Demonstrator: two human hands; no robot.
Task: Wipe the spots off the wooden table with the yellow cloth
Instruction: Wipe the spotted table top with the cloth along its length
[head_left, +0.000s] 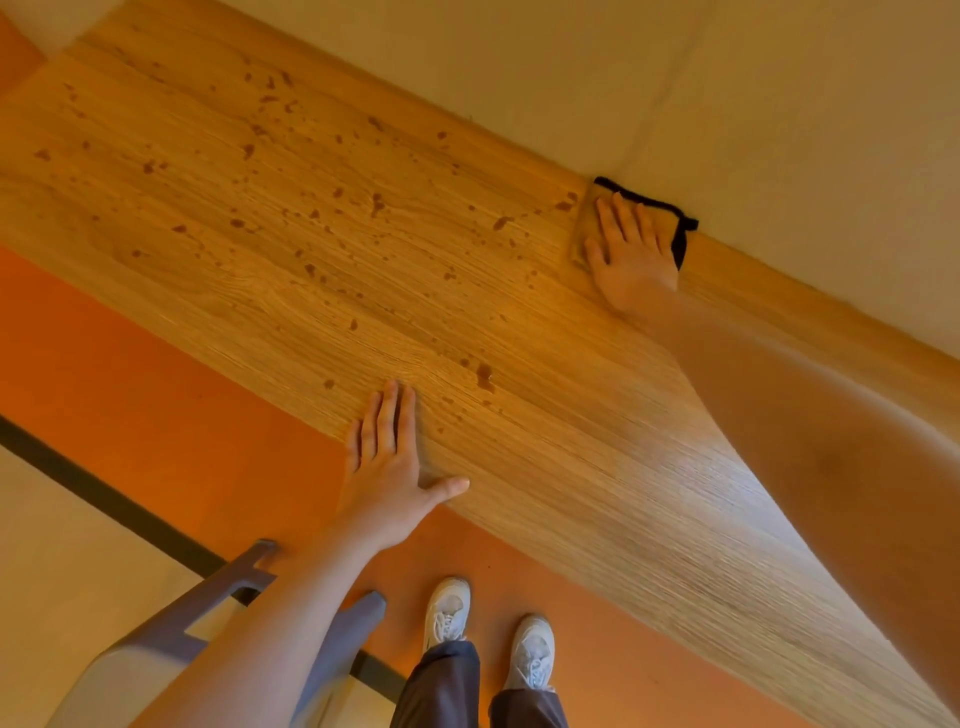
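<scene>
Two flat hands: right hand (631, 254) presses yellow cloth (584, 228), left hand (387, 462) on wooden table (571, 467).

Hands: 2, left hand (387, 462) and right hand (631, 249)
Cloths: 1, yellow cloth (589, 218) under the right hand
Tables: 1, wooden table (597, 493)
Shoes: 2, white shoes (447, 608)
Chairs: 1, grey chair (171, 634)

Long wooden bench (363, 249) top open across its whole spotted middle and left stretch, nothing standing on it. Far edge runs tight along a beige wall (727, 104), no passage behind. Right grip (631, 249) flat on a yellow black-edged cloth (584, 228) at that wall edge. Left grip (387, 457) flat on near edge. Grey plastic chair (171, 639) stands near-left on the floor.
</scene>
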